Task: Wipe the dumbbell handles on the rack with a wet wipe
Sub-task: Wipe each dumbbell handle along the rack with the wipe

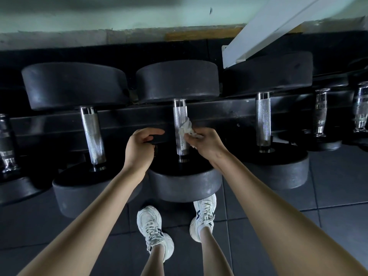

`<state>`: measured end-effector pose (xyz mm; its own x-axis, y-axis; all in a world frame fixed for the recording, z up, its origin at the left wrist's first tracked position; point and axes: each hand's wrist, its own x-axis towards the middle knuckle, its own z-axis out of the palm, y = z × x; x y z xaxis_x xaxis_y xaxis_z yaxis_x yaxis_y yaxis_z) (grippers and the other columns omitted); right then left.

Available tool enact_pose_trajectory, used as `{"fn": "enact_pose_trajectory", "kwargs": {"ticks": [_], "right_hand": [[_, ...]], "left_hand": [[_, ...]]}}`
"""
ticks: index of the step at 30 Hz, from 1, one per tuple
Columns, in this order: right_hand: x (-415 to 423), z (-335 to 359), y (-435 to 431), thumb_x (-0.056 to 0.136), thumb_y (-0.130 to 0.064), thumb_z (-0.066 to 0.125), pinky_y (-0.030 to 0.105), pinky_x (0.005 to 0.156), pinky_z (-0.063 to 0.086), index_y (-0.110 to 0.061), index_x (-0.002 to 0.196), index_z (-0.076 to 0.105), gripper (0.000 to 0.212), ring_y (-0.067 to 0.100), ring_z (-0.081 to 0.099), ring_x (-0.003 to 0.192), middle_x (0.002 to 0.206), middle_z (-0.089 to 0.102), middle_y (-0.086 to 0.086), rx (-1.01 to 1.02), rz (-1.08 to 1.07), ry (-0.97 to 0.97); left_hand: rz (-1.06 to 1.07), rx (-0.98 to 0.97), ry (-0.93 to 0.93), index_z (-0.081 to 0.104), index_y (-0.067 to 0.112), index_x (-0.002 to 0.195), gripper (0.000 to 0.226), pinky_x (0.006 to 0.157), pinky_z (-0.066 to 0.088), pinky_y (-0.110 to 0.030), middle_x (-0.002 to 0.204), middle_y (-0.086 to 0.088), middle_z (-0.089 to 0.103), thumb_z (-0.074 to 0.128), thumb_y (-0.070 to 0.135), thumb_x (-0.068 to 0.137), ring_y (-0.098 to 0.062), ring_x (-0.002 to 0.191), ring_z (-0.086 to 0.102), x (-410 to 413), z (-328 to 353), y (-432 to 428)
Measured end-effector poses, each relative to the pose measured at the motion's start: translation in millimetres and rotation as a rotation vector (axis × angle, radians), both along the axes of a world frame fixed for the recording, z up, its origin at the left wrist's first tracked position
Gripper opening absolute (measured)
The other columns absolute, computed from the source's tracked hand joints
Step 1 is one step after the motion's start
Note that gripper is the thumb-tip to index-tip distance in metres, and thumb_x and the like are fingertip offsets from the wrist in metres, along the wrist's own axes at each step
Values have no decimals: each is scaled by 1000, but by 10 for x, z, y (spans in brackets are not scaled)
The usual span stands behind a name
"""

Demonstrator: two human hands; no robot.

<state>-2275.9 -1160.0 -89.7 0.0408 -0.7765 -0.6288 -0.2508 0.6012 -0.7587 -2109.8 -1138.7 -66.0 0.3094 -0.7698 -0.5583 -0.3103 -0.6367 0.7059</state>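
While the wet wipe touches it, the scene reads so:

Wet wipe: the wet wipe [186, 130], white and crumpled, is pressed against the right side of the middle handle, about halfway along it.
Middle handle: the knurled steel middle handle [180, 124] runs away from the viewer between two black rubber heads, far head [177, 80] and near head [185, 182], on the rack.
Right hand: the right hand [207, 143] pinches the wipe in curled fingers, thumb side toward the handle.
Left hand: the left hand [140, 148] is curled over the inner edge of the near head just left of the handle; whether it grips firmly cannot be told.
Rack: the black rack rail [129, 116] crosses under the handles.
Neighbours: a left dumbbell handle [92, 134] and a right dumbbell handle [263, 120] lie parallel on either side, apart from both hands.
Floor: dark floor tiles [328, 206], with two white sneakers [153, 232] below the near head.
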Motion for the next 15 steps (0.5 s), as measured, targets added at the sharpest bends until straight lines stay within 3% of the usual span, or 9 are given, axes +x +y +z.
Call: {"fn": "enact_pose_trajectory", "kwargs": {"ticks": [3, 7, 9, 12, 15], "right_hand": [[-49, 16, 21, 85, -8, 67, 18, 71, 46, -2, 104, 70, 20, 7, 59, 76, 89, 70, 7, 3, 128, 92], [-76, 143, 117, 81, -9, 71, 29, 71, 46, -6, 89, 71, 9, 8, 57, 72, 71, 64, -2, -64, 201, 198], [-56, 284, 165, 79, -8, 72, 27, 70, 49, -4, 91, 70, 13, 9, 57, 75, 79, 69, 8, -136, 143, 184], [28, 474, 190, 76, -14, 77, 10, 62, 43, -10, 97, 65, 24, 6, 58, 74, 83, 64, -3, -88, 54, 190], [179, 572, 131, 74, -24, 77, 27, 63, 48, -19, 74, 64, 14, 16, 62, 70, 71, 65, 0, 5, -5, 223]], "left_hand": [[-27, 1, -9, 66, 39, 84, 70, 97, 48, -37, 116, 3, 60, 29, -19, 70, -9, 109, 54, 1, 38, -22], [-123, -13, -4, 65, 39, 84, 65, 94, 49, -37, 110, 6, 61, 34, -17, 74, -10, 101, 55, -42, 115, -27], [-143, -55, 31, 64, 41, 82, 57, 90, 51, -38, 99, 5, 62, 45, -12, 78, -14, 91, 58, -74, 195, -17], [-144, -155, 83, 66, 40, 84, 41, 84, 53, -37, 85, 5, 63, 61, -1, 81, -14, 80, 61, -106, 356, 20], [-89, -253, 100, 67, 39, 83, 35, 80, 55, -39, 87, 8, 64, 66, 4, 82, -14, 80, 63, -77, 450, 56]]}}
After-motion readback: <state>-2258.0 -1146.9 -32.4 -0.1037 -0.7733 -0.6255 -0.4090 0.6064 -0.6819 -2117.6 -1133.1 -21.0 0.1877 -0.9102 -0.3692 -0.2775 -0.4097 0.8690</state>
